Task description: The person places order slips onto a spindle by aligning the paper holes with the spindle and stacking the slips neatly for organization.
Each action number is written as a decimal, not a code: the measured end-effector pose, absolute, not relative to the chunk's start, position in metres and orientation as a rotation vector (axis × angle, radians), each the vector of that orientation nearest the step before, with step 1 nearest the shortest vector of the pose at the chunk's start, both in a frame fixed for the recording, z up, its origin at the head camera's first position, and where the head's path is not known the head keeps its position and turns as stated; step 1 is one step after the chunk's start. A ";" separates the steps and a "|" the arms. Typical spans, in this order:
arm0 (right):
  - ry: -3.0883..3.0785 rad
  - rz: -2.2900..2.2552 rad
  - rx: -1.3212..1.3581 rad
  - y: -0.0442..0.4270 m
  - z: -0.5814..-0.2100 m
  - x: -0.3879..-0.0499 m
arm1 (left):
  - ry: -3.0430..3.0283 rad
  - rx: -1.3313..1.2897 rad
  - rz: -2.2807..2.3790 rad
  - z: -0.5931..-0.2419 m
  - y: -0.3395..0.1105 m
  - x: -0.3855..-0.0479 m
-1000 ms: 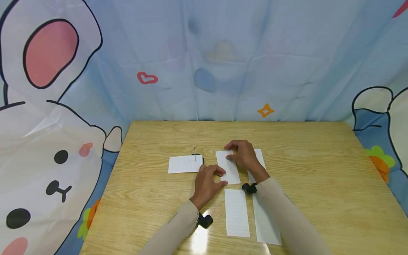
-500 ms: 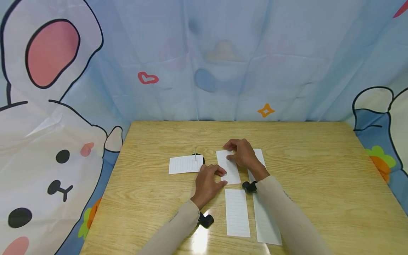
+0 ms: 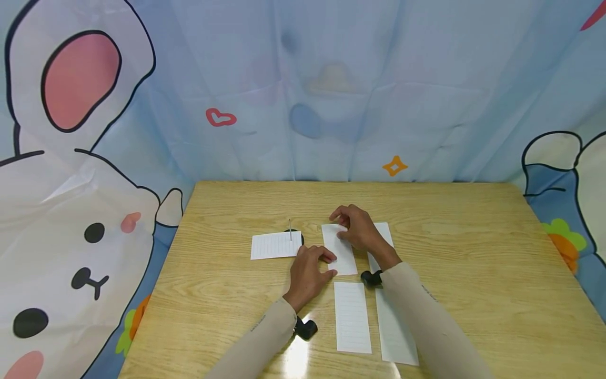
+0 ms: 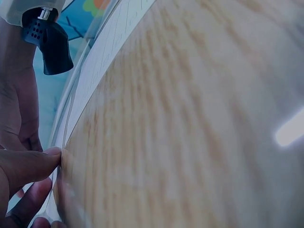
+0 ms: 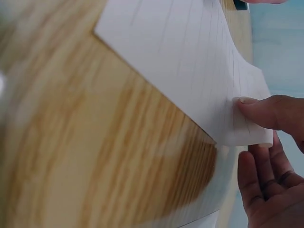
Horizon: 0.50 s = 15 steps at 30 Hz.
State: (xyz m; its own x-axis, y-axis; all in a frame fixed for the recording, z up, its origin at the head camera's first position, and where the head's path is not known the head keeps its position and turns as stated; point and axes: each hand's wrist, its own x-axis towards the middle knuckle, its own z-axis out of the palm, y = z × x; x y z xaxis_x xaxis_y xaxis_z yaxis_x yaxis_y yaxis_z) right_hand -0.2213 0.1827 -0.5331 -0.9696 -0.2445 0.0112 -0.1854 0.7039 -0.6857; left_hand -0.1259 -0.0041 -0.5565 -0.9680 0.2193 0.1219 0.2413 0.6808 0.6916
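Observation:
A white lined paper slip [image 3: 342,258] lies on the wooden table between both hands. My right hand [image 3: 361,230] pinches its far end; in the right wrist view the thumb [image 5: 261,110] lies on the lined face and that end curves up off the table. Near the slip's close left corner my left hand [image 3: 306,273] rests its fingertips, thumb and fingers apart. Left of the hands, a thin upright metal spike [image 3: 290,231] on a black round base stands through another lined slip [image 3: 270,246].
More slips lie close by: one partly under the right wrist [image 3: 384,232], one nearer the front [image 3: 352,318], and one partly covered by the right sleeve [image 3: 395,334]. Wood tabletop [image 3: 473,273] extends to the right. A printed curtain [image 3: 331,105] hangs behind the table.
My right hand has shifted very slightly away and to the left at the slip's far end. The left hand and the other slips look unmoved.

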 end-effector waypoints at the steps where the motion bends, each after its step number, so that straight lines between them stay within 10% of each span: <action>1: 2.830 -1.121 -0.369 0.183 -0.533 -0.221 | -2.852 -0.393 -1.179 -0.557 -0.004 -0.126; 15: 2.808 -1.020 -0.482 0.188 -0.527 -0.223 | -2.824 -0.437 -1.182 -0.558 -0.006 -0.124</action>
